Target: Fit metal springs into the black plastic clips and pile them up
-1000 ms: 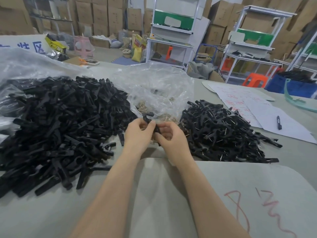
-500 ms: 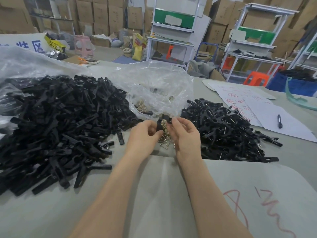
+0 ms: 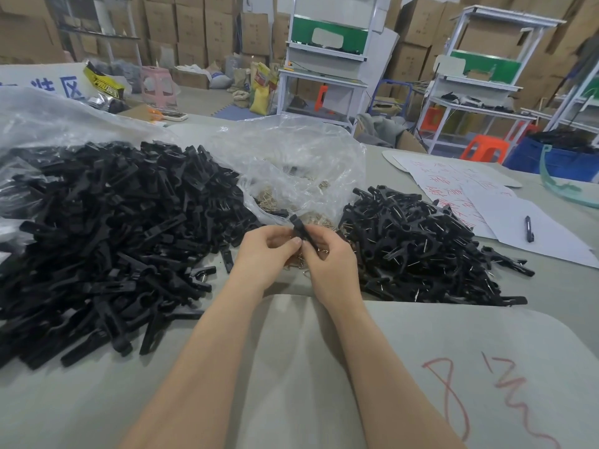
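Observation:
Both hands meet at the table's middle around one black plastic clip (image 3: 299,229). My left hand (image 3: 264,256) pinches its lower part with thumb and fingers, and my right hand (image 3: 329,257) grips it from the right. Beneath them lies a small heap of metal springs (image 3: 299,265), spilling from a clear plastic bag (image 3: 291,163). A large pile of black clip parts (image 3: 107,234) fills the left. To the right sits a smaller pile of clips with springs fitted (image 3: 418,244). Whether a spring sits in the held clip is hidden by my fingers.
White paper sheets with red writing (image 3: 466,192) and a black pen (image 3: 528,229) lie at the right. A cardboard sheet with red marks (image 3: 470,384) covers the near table. Behind the table stand white racks, coloured stools and stacked cartons.
The hands shifted slightly left and lowered over the springs. The black clip now sticks up between thumbs, and the tangle of springs that hung from the hands is no longer lifted.

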A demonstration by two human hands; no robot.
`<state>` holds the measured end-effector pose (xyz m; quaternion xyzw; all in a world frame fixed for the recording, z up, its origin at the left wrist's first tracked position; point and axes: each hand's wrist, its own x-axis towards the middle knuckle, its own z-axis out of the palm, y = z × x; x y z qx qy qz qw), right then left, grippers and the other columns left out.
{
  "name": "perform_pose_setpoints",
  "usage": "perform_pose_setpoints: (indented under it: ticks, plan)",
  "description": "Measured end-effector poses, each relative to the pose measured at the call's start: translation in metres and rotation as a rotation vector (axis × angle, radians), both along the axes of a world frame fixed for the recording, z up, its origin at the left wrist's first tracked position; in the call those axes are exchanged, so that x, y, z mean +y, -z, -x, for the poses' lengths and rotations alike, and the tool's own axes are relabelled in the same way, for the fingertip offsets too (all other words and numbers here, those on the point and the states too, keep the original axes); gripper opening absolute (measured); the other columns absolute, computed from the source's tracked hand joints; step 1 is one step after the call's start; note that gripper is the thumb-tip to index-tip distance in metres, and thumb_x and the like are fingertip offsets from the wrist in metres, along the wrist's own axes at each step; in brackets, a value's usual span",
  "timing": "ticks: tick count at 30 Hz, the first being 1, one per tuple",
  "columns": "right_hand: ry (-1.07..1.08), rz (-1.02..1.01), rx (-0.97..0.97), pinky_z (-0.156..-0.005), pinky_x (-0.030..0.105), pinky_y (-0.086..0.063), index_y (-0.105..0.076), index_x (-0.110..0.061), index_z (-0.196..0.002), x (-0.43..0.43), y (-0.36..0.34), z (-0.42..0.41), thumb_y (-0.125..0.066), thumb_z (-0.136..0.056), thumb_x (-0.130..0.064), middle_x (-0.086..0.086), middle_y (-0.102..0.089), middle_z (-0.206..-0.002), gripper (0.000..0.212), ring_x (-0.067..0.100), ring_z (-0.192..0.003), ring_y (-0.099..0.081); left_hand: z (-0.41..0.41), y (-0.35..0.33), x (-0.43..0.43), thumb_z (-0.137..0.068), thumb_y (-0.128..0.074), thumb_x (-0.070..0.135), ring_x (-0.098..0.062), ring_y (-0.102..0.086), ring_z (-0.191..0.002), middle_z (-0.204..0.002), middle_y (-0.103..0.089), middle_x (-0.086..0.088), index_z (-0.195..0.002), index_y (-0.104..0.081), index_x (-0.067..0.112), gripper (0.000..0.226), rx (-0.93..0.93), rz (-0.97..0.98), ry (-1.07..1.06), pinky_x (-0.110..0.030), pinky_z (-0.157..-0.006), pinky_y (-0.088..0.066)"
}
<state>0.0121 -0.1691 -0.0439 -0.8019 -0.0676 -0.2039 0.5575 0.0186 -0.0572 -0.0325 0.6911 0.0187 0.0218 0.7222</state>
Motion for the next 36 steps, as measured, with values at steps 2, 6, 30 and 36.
perform_pose_setpoints:
  ticks: [2, 6, 30, 36]
  plan:
    - [0.035, 0.001, -0.013, -0.082, 0.008, -0.045, -0.068, -0.014, -0.111, -0.0006, -0.0001, 0.0, -0.059, -0.091, -0.007, -0.02, -0.063, -0.091, 0.023, -0.002, -0.089, -0.062, -0.0007, 0.0005, 0.0005, -0.088, -0.064, 0.003, -0.029, -0.068, -0.098, -0.098, -0.071, -0.016, -0.101, -0.067, 0.009, 0.015, 0.02, 0.032, -0.002, -0.044, -0.096, -0.051]
    - [0.059, -0.069, 0.008, -0.084, 0.016, -0.049, -0.069, -0.013, -0.108, -0.0038, 0.0001, -0.0013, -0.058, -0.093, -0.011, -0.011, -0.069, -0.091, 0.019, 0.002, -0.09, -0.066, -0.0027, 0.0018, 0.0024, -0.089, -0.062, 0.002, -0.019, -0.066, -0.095, -0.103, -0.071, -0.012, -0.105, -0.066, 0.008, 0.018, 0.02, 0.088, -0.011, -0.037, -0.098, -0.049]
    - [0.011, -0.176, 0.102, -0.096, 0.04, -0.05, -0.069, -0.012, -0.114, -0.0004, -0.0027, 0.0007, -0.058, -0.093, -0.011, 0.0, -0.071, -0.108, 0.023, 0.012, -0.103, -0.066, 0.0003, 0.0003, 0.0015, -0.085, -0.069, 0.01, -0.014, -0.063, -0.084, -0.079, -0.066, 0.002, -0.086, -0.065, 0.02, 0.01, -0.023, 0.053, -0.039, -0.037, -0.094, -0.051]
    - [0.02, -0.193, 0.066, -0.087, 0.043, -0.054, -0.065, -0.033, -0.09, -0.0014, -0.0036, 0.0018, -0.059, -0.091, -0.01, -0.007, -0.069, -0.083, 0.024, 0.009, -0.082, -0.066, -0.0019, -0.0001, 0.0023, -0.088, -0.065, 0.01, -0.015, -0.066, -0.08, -0.085, -0.07, -0.007, -0.103, -0.067, 0.002, 0.017, 0.01, 0.143, -0.017, -0.03, -0.082, -0.055]
